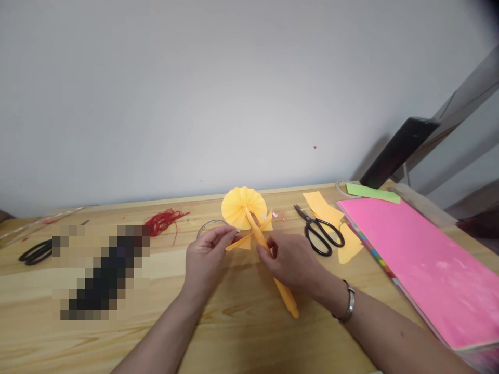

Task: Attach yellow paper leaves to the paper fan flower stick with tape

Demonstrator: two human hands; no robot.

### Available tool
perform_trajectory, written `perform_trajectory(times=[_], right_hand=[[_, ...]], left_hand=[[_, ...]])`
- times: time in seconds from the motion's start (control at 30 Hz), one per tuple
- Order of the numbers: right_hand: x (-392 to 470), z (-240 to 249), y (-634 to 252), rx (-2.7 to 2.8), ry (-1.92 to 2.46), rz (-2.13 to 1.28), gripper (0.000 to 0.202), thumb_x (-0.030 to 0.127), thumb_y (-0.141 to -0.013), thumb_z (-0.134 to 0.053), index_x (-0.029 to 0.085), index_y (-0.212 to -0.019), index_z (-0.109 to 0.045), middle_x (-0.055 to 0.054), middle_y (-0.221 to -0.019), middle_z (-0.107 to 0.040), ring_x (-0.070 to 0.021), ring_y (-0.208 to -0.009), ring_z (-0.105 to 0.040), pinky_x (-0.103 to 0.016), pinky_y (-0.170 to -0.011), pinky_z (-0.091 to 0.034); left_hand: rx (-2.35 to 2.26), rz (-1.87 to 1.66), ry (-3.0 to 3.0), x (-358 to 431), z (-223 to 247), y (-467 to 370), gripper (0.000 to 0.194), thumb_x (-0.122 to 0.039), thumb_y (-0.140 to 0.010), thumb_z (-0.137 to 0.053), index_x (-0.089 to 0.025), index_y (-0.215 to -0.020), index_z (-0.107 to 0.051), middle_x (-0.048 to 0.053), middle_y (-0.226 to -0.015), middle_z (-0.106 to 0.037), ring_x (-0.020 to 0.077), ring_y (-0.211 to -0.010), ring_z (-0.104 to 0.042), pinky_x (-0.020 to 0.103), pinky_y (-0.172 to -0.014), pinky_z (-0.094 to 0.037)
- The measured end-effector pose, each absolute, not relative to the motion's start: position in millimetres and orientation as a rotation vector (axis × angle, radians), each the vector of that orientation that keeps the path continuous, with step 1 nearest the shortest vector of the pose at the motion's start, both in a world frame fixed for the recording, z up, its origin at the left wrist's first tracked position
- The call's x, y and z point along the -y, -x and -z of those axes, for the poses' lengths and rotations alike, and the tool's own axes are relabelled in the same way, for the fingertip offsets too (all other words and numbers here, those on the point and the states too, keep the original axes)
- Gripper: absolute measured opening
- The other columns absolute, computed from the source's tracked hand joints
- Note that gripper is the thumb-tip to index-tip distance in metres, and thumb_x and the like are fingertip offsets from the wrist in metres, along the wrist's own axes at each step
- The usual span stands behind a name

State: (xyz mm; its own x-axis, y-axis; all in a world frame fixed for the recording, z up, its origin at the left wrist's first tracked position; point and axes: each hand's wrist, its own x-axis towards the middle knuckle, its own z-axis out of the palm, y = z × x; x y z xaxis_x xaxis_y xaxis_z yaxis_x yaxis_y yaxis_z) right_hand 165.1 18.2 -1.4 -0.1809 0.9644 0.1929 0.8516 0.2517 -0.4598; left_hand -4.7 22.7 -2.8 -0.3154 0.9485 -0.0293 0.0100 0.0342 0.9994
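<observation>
A pleated yellow paper fan (242, 205), rounded in shape, is joined to a rolled orange-yellow paper stick (286, 297). My right hand (290, 257) is closed around the middle of the stick, which slants down to the right. Small folded yellow paper pieces stick out on both sides of it; the left folded piece (238, 242) reaches to my left hand (210, 254). That hand is closed in a pinch, with a small white piece (238, 230) showing at its fingertips. Whether it also grips the folded paper, I cannot tell.
Black-handled scissors (322, 234) lie right of my hands beside yellow paper scraps (322, 205). Farther right is a stack of coloured paper, a pink sheet (421, 265) on top. Red string (161, 223) and a second pair of scissors (35, 253) are at left, near a blurred-out dark object.
</observation>
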Motion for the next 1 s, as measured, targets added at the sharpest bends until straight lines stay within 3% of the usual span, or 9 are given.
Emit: perform_trajectory(times=[0.57, 0.9, 1.0], right_hand=[[-17.6, -1.6, -164.1, 2.096, 1.648, -0.368, 0.025, 0.035, -0.079, -0.05, 0.018, -0.061, -0.051, 0.002, -0.052, -0.055, -0.0092, -0.047, -0.04, -0.023, -0.051, -0.021], [-23.0, -2.8, -167.6, 2.112, 1.671, -0.286, 0.017, 0.032, -0.08, -0.052, 0.019, -0.068, -0.055, 0.003, -0.055, -0.057, -0.0102, -0.048, -0.045, -0.024, -0.05, -0.02], [-26.0, -1.5, -170.5, 2.127, 1.689, -0.224, 0.016, 0.031, -0.081, -0.052, 0.019, -0.07, -0.055, 0.002, -0.058, -0.058, -0.0113, -0.051, -0.048, -0.025, -0.05, -0.021]], left_hand=[[-1.41, -1.413, -1.032, -24.9, 8.6, 8.9, 0.014, -0.028, -0.065, -0.072, -0.02, -0.077, -0.072, 0.001, -0.083, -0.071, 0.0143, -0.074, -0.064, 0.026, -0.073, -0.052], [-1.206, -1.603, -0.819, -28.5, 9.9, 11.1, 0.021, -0.031, -0.069, -0.073, -0.016, -0.082, -0.068, 0.003, -0.082, -0.07, 0.0164, -0.08, -0.065, 0.031, -0.076, -0.053], [-1.226, -1.635, -0.837, -27.4, 10.5, 9.6, 0.021, -0.03, -0.068, -0.073, -0.017, -0.083, -0.069, 0.004, -0.091, -0.07, 0.0169, -0.082, -0.065, 0.032, -0.078, -0.053]])
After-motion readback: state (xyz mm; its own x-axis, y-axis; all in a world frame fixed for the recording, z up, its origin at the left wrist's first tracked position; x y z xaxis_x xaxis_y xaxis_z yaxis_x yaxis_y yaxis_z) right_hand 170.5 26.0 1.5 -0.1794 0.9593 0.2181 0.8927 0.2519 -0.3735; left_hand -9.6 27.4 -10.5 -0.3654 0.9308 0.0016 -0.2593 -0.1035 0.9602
